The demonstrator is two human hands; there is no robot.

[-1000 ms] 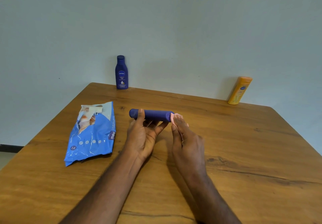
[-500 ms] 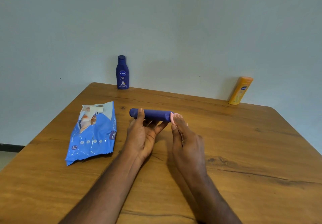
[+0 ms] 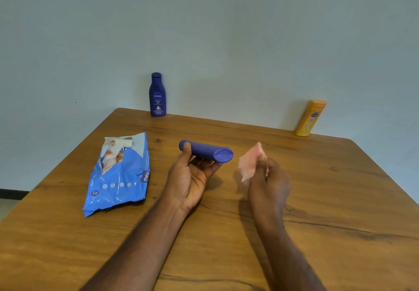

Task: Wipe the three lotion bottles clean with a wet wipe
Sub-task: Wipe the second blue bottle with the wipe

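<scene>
My left hand (image 3: 190, 177) holds a dark blue lotion bottle (image 3: 205, 154) lying on its side above the worktop (image 3: 328, 200). The grip is a cradle: my thumb (image 3: 186, 149) curls over the near side close to the capped end, and my fingers wrap under the body, their tips showing just below the flat base. That base faces toward me and to the right, a smooth oval with a faint seam across it. The bottle's surface looks matte and uniformly blue, with no label showing on the side I can see.

My right hand (image 3: 268, 182) is apart from the bottle, to its right, fingers bunched and pinching a pale pink wet wipe (image 3: 250, 162). The wipe is crumpled and stands up out of the pinch, blurred, so I cannot make out its folds.

At the far edge of the worktop, against the wall (image 3: 226, 41), a second blue bottle (image 3: 157, 94) stands upright with a white-lettered label and a rounded cap. Well to the right along the same edge, an orange bottle (image 3: 311, 118) leans tilted against the wall.

A blue wipes pack (image 3: 119, 177) lies flat on the worktop to the left of my left hand, its top torn open with white material showing.
</scene>
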